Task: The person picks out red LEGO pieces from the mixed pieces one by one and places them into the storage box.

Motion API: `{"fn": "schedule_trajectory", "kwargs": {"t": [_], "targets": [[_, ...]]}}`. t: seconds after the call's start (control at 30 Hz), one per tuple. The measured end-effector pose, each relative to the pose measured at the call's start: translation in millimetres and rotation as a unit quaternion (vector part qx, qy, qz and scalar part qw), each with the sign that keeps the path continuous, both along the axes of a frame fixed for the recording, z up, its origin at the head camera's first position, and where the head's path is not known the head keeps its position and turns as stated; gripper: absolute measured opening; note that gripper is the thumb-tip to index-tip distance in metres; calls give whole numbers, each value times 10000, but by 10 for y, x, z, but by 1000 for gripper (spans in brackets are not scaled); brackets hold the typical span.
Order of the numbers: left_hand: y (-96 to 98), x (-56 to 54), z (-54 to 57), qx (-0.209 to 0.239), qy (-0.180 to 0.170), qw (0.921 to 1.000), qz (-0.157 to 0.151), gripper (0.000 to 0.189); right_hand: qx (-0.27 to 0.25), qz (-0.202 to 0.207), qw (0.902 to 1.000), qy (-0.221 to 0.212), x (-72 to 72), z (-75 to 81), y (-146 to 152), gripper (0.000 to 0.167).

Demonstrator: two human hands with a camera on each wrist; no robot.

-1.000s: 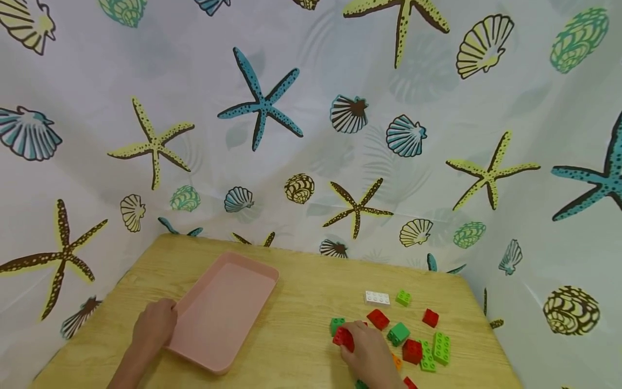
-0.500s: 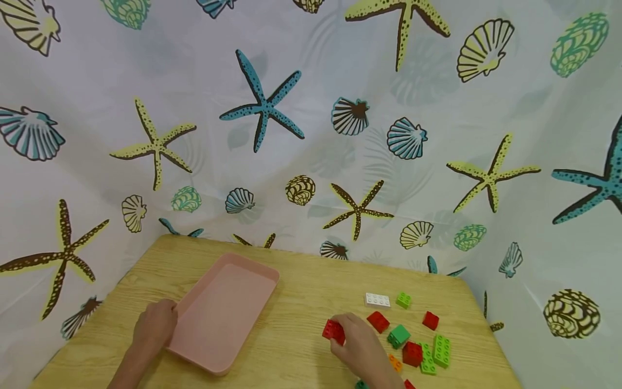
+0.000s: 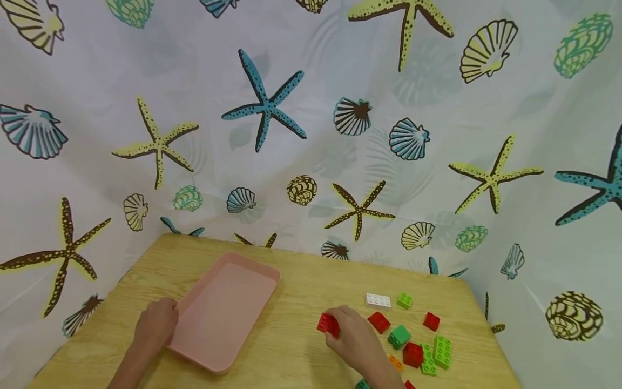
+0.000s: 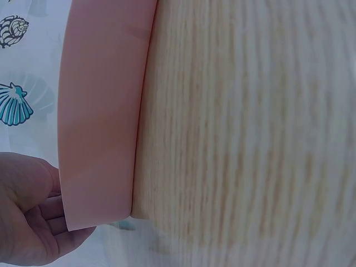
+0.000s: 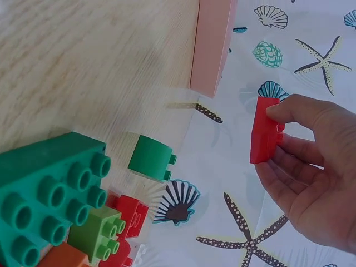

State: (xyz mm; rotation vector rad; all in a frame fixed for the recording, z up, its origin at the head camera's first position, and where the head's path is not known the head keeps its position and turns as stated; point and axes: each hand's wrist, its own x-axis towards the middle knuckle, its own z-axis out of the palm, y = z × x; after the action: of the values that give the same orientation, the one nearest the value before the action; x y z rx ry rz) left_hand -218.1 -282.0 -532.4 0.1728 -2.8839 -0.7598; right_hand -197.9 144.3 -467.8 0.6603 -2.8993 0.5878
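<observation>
A: What do we find in the hands?
B: We see the left hand [image 3: 157, 323] curled on the side of the pink tray [image 3: 223, 316], while the right hand [image 3: 355, 335] pinches a red brick [image 3: 328, 324] between thumb and fingers, above the table [image 3: 291, 351], right of the tray.
A: What escapes us?
B: In the left wrist view, the tray covers some fingertips; the head view cuts off 1 teal brick [image 3: 362, 384].
A: Against 1 second ago?
B: We note the red brick shifted left, nearer the tray.
</observation>
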Motion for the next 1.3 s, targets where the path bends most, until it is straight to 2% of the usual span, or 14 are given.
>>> {"fn": "schedule_trajectory", "kwargs": {"t": [0.2,0.43,0.7,0.93,1.17,1.3], "targets": [[-5,-3,-4,13,29,10000,-4,19,-70,182,9997,158,-3,29,-51,31],[-22,2,-18,20,184,9998,13,20,-3,260,9996,119,-40,42,-117,32],[0,10,-19,58,129,9999,15,18,-60,385,9992,22,-58,27,-211,31],[14,3,2,69,86,9999,12,20,22,499,9987,110,-66,-6,-303,32],[0,8,-12,110,158,9998,-20,19,179,478,9986,-117,-97,0,-398,36],[-2,25,-11,64,150,9999,2,17,185,563,9982,-1,-99,-10,-445,36]]}}
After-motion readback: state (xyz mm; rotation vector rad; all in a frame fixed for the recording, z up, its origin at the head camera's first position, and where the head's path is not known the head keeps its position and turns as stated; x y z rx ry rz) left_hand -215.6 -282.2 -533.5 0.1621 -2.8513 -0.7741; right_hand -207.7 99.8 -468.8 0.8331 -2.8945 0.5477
